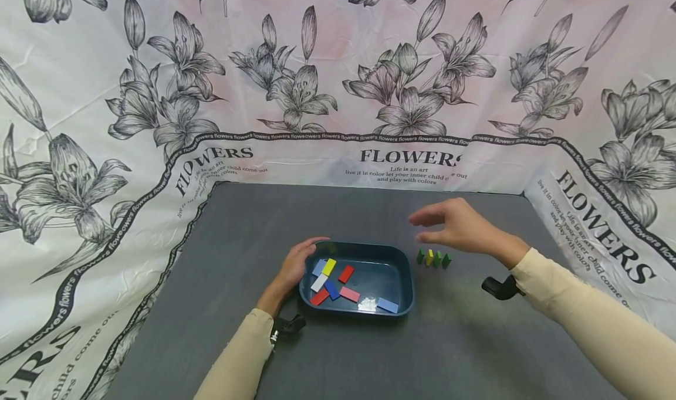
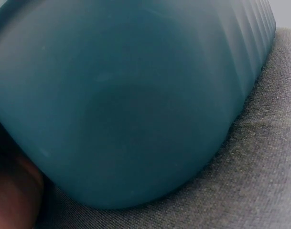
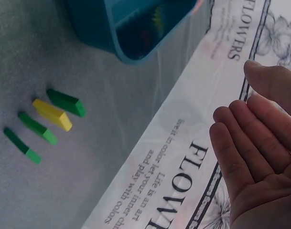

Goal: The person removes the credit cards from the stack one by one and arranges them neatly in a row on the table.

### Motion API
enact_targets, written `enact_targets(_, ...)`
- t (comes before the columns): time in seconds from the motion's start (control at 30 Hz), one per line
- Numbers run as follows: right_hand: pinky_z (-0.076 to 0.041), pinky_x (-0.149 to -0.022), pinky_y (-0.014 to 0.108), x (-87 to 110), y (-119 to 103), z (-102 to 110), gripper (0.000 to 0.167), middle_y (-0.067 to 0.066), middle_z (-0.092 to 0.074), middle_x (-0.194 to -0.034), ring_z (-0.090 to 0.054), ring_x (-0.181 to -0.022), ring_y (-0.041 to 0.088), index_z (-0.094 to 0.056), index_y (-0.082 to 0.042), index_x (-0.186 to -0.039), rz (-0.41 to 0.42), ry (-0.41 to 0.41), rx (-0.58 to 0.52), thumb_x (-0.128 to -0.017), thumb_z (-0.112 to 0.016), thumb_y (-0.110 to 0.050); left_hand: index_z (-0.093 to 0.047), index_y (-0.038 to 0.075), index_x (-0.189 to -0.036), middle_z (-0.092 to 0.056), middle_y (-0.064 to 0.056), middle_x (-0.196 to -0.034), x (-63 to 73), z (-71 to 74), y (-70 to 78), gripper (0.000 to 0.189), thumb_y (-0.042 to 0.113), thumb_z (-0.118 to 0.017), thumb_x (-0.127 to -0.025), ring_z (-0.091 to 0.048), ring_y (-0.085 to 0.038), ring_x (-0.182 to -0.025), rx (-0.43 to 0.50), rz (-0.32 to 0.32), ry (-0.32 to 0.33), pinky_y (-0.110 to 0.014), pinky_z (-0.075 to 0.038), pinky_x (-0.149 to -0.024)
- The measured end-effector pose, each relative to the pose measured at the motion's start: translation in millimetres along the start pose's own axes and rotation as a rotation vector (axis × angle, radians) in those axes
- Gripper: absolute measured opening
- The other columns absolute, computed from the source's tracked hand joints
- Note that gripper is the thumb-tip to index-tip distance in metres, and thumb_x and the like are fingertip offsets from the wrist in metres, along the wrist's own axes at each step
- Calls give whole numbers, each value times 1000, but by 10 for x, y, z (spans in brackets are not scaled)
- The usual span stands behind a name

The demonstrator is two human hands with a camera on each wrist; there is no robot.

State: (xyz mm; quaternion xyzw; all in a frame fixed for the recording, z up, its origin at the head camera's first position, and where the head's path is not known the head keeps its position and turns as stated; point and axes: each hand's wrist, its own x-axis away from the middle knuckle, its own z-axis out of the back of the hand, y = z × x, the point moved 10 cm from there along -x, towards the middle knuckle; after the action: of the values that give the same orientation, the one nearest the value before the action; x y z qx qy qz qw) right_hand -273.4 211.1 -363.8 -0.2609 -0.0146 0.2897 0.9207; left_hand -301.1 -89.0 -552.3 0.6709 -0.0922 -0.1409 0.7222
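Note:
A dark teal tray (image 1: 393, 248) holds several flat coloured blocks, among them a yellow one (image 1: 328, 267), a white one (image 1: 319, 282) and a pink one (image 1: 350, 294). At its far left corner my left hand (image 1: 292, 269) grips it, one finger reaching along the back rim. The left wrist view is mostly the tray's outer wall (image 2: 135, 119), with a blurred bit of hand at lower left. Right of the tray, green blocks and a yellow block (image 1: 429, 257) stand on edge in a spaced row. Above and behind them hovers my right hand (image 1: 459, 227), fingers extended, holding nothing.
Everything stands on a dark grey tabletop (image 1: 237, 224). White cloth with printed flowers (image 1: 296, 95) rises behind the table and along its sides. More blocks lie in the tray: blue (image 1: 332, 290), red (image 1: 345, 274) and light blue (image 1: 388, 305).

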Motion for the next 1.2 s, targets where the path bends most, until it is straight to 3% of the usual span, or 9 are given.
enact_targets(0.67, -64, -98, 48, -233, -343, -206, 41, 3, -82, -127, -78, -118, 21, -80, -15, -133, 89, -61, 30, -94, -89, -24, -61, -2, -151, -63, -25, -152, 6, -5, 38, 48, 18, -33, -117, -60, -45, -138, -8, 5, 0, -61, -44, -123)
enact_targets(0.97, -64, -100, 48, -344, -513, -350, 41, 6, -81, -130, -79, -118, 25, -80, -12, -132, 124, -106, 1, -94, -88, -24, -62, -1, -151, -64, -25, -152, 9, -6, -3, 48, 17, -35, -116, -61, -45, -138, 9, 29, 15, -61, -43, -124)
enact_targets(1.2, -63, -101, 48, -440, -614, -457, 40, 6, -80, -131, -78, -119, 26, -80, -13, -132, 164, -135, 23, -94, -88, -23, -62, -2, -149, -66, -25, -149, 8, 1, 9, 47, 17, -35, -116, -63, -43, -136, -16, 5, 18, -60, -46, -121)
